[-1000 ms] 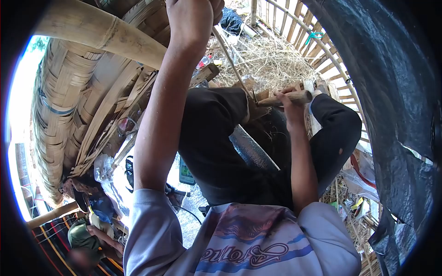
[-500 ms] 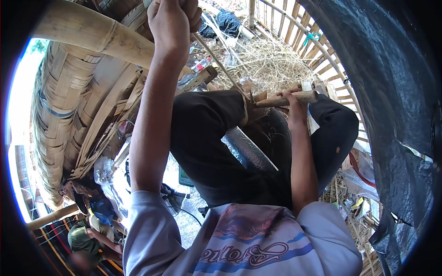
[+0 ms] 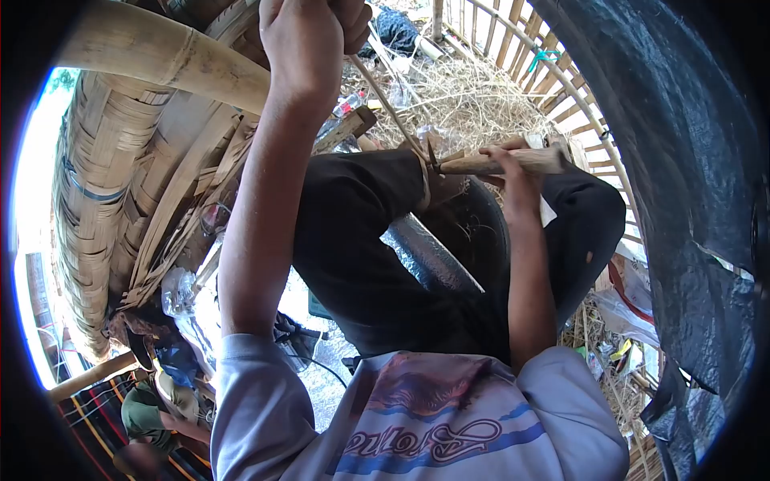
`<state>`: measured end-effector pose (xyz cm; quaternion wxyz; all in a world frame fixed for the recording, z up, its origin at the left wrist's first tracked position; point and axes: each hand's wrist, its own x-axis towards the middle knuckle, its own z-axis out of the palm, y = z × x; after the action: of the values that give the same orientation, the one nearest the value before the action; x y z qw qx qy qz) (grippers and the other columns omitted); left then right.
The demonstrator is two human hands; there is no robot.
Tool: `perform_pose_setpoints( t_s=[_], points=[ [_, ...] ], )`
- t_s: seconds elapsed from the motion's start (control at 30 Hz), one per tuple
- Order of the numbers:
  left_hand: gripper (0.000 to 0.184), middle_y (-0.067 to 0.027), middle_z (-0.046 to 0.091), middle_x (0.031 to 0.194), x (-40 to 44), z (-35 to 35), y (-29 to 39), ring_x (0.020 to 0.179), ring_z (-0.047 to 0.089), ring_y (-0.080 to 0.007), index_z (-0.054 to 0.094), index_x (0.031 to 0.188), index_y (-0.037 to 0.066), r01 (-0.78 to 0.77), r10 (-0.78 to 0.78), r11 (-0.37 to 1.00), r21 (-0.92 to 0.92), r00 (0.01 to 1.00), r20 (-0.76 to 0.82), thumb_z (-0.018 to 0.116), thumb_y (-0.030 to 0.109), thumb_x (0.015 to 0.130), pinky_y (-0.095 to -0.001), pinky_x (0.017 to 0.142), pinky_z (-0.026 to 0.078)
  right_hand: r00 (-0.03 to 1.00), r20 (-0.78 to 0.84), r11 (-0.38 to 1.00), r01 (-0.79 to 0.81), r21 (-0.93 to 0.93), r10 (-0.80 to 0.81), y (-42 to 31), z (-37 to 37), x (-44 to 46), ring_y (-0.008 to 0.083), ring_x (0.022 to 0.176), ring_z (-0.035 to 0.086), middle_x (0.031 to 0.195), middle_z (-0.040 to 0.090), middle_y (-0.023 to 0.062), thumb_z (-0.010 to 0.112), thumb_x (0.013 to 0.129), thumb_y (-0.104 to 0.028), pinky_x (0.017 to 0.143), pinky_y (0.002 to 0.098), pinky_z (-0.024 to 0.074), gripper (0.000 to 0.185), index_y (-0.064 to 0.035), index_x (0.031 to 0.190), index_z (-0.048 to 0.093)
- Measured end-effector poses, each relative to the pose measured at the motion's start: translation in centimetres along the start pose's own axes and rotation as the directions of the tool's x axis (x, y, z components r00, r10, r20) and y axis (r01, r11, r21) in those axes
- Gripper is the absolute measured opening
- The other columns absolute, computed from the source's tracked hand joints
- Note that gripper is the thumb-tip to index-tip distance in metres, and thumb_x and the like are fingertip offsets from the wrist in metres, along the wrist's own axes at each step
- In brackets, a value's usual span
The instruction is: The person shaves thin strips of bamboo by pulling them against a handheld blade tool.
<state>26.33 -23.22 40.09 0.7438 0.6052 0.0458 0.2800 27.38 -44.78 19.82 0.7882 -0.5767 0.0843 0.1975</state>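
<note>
My left hand [image 3: 317, 36], cut off by the top edge, is closed in a fist around a thin bamboo strip [image 3: 387, 104]. The strip slants down to my bent left knee, where a pale band wraps the dark trousers. My right hand [image 3: 513, 164] grips the thick wooden handle [image 3: 545, 160] of a knife from above, fingers wrapped over it. A small dark blade [image 3: 431, 152] sticks up at the handle's left end, against the lower end of the strip beside the knee. Whether the blade is cutting into the strip I cannot tell.
Overhead left runs a thick bamboo pole [image 3: 168, 52] beside a woven bamboo wall [image 3: 96, 216]. Dry straw [image 3: 465, 96] and litter lie ahead by a slatted fence [image 3: 513, 36]. Black plastic sheeting [image 3: 666, 144] hangs right. Another person [image 3: 164, 413] sits lower left on a striped mat.
My left hand has moved slightly right and the strip with it. The knife handle is turned a little and its blade shows more clearly, standing upright. Both hands keep their hold.
</note>
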Motion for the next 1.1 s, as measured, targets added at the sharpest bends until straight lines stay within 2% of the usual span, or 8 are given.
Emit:
perform_pose_setpoints(
  t_s=[0.03, 0.1, 0.27, 0.43, 0.5, 0.67, 0.93, 1.1],
  points=[
    [0.043, 0.006, 0.024, 0.048, -0.1, 0.4, 0.0, 0.039, 0.017, -0.0063, 0.032, 0.065, 0.018, -0.025, 0.025, 1.0, 0.012, 0.999, 0.028, 0.037, 0.042, 0.1, -0.0245, 0.037, 0.013, 1.0, -0.008, 1.0, 0.001, -0.003, -0.001, 1.6, -0.3, 0.4, 0.0165, 0.078, 0.064, 0.08, 0.065, 0.0053, 0.066, 0.079, -0.012, 0.067, 0.0328, 0.0535, 0.011, -0.0104, 0.086, 0.057],
    [0.043, 0.0062, 0.023, 0.049, 0.0, 0.7, 0.1, 0.039, 0.017, -0.0061, 0.032, 0.065, 0.018, -0.021, 0.02, 1.0, 0.004, 0.999, 0.041, 0.037, 0.042, 0.1, -0.0247, 0.037, 0.014, 0.994, 0.071, 0.898, 0.109, -0.426, -0.088, 6.1, -1.3, 1.9, 0.0147, 0.084, 0.061, 0.089, 0.064, 0.0054, 0.067, 0.078, -0.013, 0.07, 0.0342, 0.0534, 0.013, -0.0124, 0.086, 0.056],
    [0.045, 0.0069, 0.021, 0.049, 0.9, 0.1, -0.4, 0.039, 0.017, -0.0057, 0.03, 0.063, 0.018, -0.046, 0.046, 0.999, -0.002, 0.995, 0.088, 0.039, 0.043, 0.099, -0.0254, 0.037, 0.013, 0.998, -0.02, 0.994, 0.051, -0.099, -0.053, 3.2, -0.7, 1.0, 0.0106, 0.077, 0.058, 0.083, 0.062, 0.0031, 0.069, 0.078, -0.01, 0.071, 0.0258, 0.0468, 0.01, -0.0083, 0.081, 0.059],
    [0.046, 0.0075, 0.021, 0.049, 1.6, 0.4, -0.7, 0.04, 0.018, -0.0051, 0.029, 0.062, 0.019, 0.006, -0.004, 1.0, -0.014, 0.995, 0.098, 0.04, 0.043, 0.099, -0.0246, 0.037, 0.014, 0.993, 0.051, 0.981, 0.11, -0.16, -0.103, 5.2, -0.6, 1.4, 0.014, 0.078, 0.062, 0.083, 0.061, 0.0031, 0.069, 0.078, -0.013, 0.069, 0.0295, 0.0526, 0.014, -0.0103, 0.082, 0.056],
    [0.046, 0.0078, 0.021, 0.049, 1.7, 0.8, -1.0, 0.04, 0.018, -0.005, 0.028, 0.061, 0.019, -0.004, 0.009, 0.999, -0.041, 0.99, 0.14, 0.04, 0.042, 0.099, -0.024, 0.038, 0.014, 0.986, 0.153, 0.962, -0.022, -0.271, 0.066, 6.7, -0.2, 1.7, 0.0129, 0.075, 0.062, 0.081, 0.061, 0.0022, 0.071, 0.076, -0.008, 0.068, 0.0262, 0.0517, 0.015, -0.0103, 0.081, 0.056],
    [0.046, 0.008, 0.022, 0.05, 1.3, 0.9, -0.6, 0.04, 0.019, -0.0044, 0.028, 0.061, 0.019, -0.025, 0.026, 1.0, -0.012, 0.993, 0.116, 0.04, 0.043, 0.099, -0.0237, 0.038, 0.015, 0.992, 0.111, 0.998, -0.057, 0.009, 0.056, 2.4, 1.2, -1.0, 0.011, 0.071, 0.059, 0.079, 0.061, 0.0049, 0.068, 0.075, 0.0, 0.067, 0.025, 0.0478, 0.013, -0.0067, 0.08, 0.057],
    [0.046, 0.0088, 0.023, 0.05, 1.7, 1.1, -1.1, 0.039, 0.019, -0.0043, 0.029, 0.06, 0.019, -0.054, 0.053, 0.999, 0.003, 0.992, 0.113, 0.039, 0.041, 0.1, -0.0236, 0.037, 0.015, 0.987, 0.164, 0.972, 0.042, -0.233, -0.004, 4.9, 1.1, 0.2, 0.0103, 0.073, 0.058, 0.079, 0.06, 0.0031, 0.069, 0.073, 0.001, 0.07, 0.024, 0.0474, 0.015, -0.0074, 0.079, 0.057],
    [0.044, 0.0089, 0.024, 0.05, 1.7, 1.2, -1.3, 0.039, 0.022, -0.0038, 0.03, 0.061, 0.02, -0.026, 0.033, 0.998, -0.056, 0.991, 0.131, 0.04, 0.037, 0.1, -0.023, 0.036, 0.017, 0.984, 0.178, 0.997, -0.005, -0.078, 0.019, 2.4, 1.1, -0.6, 0.0126, 0.079, 0.06, 0.084, 0.061, 0.0049, 0.068, 0.076, 0.002, 0.076, 0.0269, 0.0505, 0.015, -0.0065, 0.08, 0.056]
  ],
)
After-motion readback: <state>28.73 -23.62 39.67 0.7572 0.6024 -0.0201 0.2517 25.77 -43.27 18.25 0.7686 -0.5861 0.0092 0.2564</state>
